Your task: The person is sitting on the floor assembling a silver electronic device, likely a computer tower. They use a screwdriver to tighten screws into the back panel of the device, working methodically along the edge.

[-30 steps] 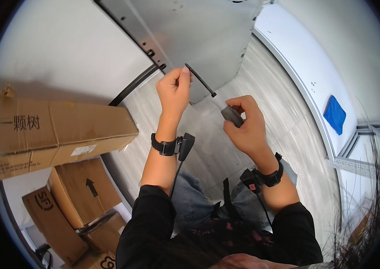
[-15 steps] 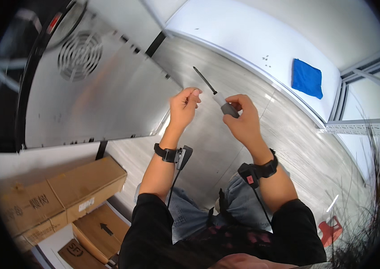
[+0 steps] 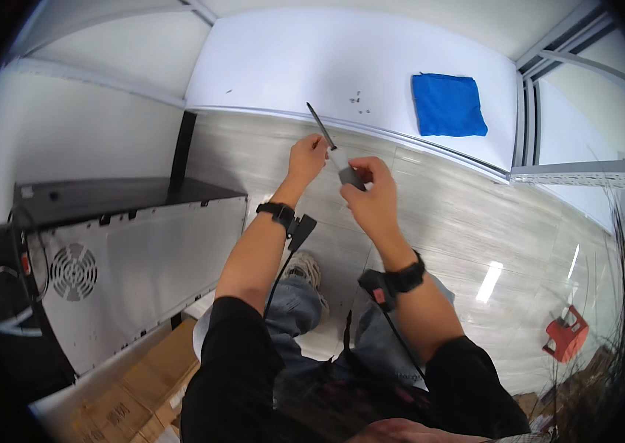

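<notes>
My right hand (image 3: 373, 193) is closed around the grey handle of a screwdriver (image 3: 352, 177). Its dark shaft slants up and to the left, and the tip appears over the front edge of a white table (image 3: 275, 59). Just left of the shaft, my left hand (image 3: 307, 160) has its thumb and fingers pinched together; whatever lies between them is too small or hidden to name. On the tabletop beyond are several tiny metal pieces (image 3: 359, 101), probably screws, and a blue cloth pouch (image 3: 449, 105) to their right. Both wrists carry black straps with small cabled devices.
A metal computer case (image 3: 150, 258) with a round vent stands at the left, above cardboard boxes (image 3: 135, 399). A red plastic stool (image 3: 567, 336) is on the floor at the lower right. Metal frame posts (image 3: 530, 125) rise at the table's right end.
My view has swung away from the computer case, which now sits lower left, and toward the white table. Both hands, with the screwdriver still in the right one, now appear closer to the table edge.
</notes>
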A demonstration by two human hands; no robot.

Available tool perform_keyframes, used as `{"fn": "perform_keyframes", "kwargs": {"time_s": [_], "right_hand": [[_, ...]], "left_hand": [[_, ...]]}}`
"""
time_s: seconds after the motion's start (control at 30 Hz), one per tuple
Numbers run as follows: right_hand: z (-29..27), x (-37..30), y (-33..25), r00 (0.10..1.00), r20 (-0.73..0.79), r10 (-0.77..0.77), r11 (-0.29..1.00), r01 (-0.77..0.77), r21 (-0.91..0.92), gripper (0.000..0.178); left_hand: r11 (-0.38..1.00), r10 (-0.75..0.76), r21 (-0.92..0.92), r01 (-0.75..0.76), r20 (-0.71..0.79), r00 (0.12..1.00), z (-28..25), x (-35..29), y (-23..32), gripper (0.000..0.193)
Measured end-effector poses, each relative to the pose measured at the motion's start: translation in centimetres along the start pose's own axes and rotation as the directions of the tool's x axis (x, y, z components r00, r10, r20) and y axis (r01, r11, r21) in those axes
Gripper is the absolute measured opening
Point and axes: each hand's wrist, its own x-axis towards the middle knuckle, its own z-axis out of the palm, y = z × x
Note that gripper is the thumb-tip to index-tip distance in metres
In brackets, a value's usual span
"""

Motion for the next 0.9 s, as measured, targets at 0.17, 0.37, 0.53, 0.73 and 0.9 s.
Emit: {"fn": "perform_keyframes", "kwargs": {"time_s": [0.17,0.37,0.53,0.73,0.9], "right_hand": [[-7.5,-1.1,1.2,0.988,-0.156,0.01,0.998,-0.021,-0.065,0.032],[-12.5,-4.4,-1.1,0.903,-0.4,0.158,0.981,-0.191,-0.044,0.032],[-11.7,-4.8,-0.9,0.918,-0.379,0.115,0.986,-0.152,-0.07,0.032],[-9.2,-2.6,1.3,0.965,-0.256,0.049,0.986,-0.088,-0.142,0.033],[-2.6,-1.3,2.5,0.999,-0.021,0.028,0.976,-0.032,-0.217,0.032]], "left_hand": [[0.964,0.071,0.253,-0.083,0.056,0.996,3.4,8.7,-3.5,0.03],[0.782,0.221,0.591,-0.201,0.039,0.974,7.2,12.4,-3.0,0.031],[0.742,0.145,0.649,-0.168,0.09,0.985,6.8,13.0,-2.1,0.03],[0.837,0.122,0.522,-0.163,0.113,0.986,5.5,10.6,-2.6,0.03],[0.876,0.08,0.475,-0.084,0.03,0.996,-0.2,2.3,-4.3,0.029]]}}
